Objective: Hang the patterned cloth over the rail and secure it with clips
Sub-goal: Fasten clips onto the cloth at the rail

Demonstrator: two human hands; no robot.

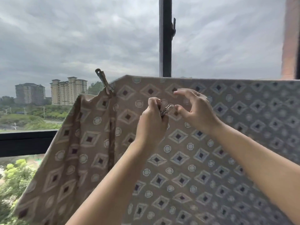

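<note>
While the left hand (152,117) pinches a metal clip (166,109) whose long axis points up and right, the right hand (196,111) hovers just right of it, fingers spread and holding nothing. Beyond both, the patterned cloth (211,143) drapes over the rail, which is hidden under its top fold. A second clip (103,82) grips the cloth's far left corner.

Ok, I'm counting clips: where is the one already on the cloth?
Head view, upper left: the clip grips the cloth at its top edge, up-left of the left hand.
</note>
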